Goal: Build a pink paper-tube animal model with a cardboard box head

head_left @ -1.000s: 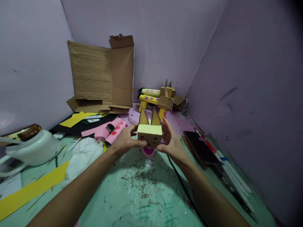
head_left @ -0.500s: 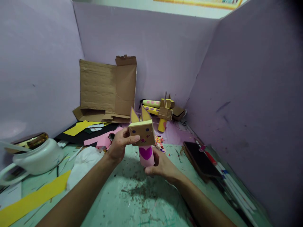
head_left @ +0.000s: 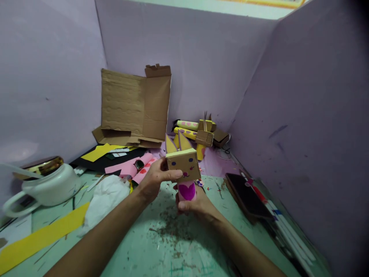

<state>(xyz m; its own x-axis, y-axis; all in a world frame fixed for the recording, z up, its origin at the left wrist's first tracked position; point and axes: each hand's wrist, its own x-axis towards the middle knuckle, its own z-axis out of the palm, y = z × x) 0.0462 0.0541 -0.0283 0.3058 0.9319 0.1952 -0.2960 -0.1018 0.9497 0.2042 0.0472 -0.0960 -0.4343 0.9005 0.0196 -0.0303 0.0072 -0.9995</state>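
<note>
Above the table's middle I hold a cardboard animal figure [head_left: 176, 163]. It has a box head with a drawn face, two pointed yellow ears edged in purple, and a pink paper tube body [head_left: 187, 191] bearing a purple heart. My left hand [head_left: 157, 179] pinches the head at its left side, thumb across the front near the drawn mouth. Around the lower tube wraps my right hand [head_left: 196, 204], its thumb in front at the base. The head is slightly tilted. Most of the fingers behind the figure are hidden.
A white teapot-like vessel [head_left: 54, 188], crumpled tissue [head_left: 106, 196] and yellow strip [head_left: 46, 238] lie left. An opened cardboard box [head_left: 123, 104] leans on the back wall, beside yellow spotted cardboard figures [head_left: 205, 137]. At right are a dark phone-like slab [head_left: 248, 194] and markers [head_left: 291, 227].
My right hand has closed more fully around the pink tube. The head now tilts a little. The whole view has shifted slightly, bringing a red-spotted pink roll into sight by my left hand.
</note>
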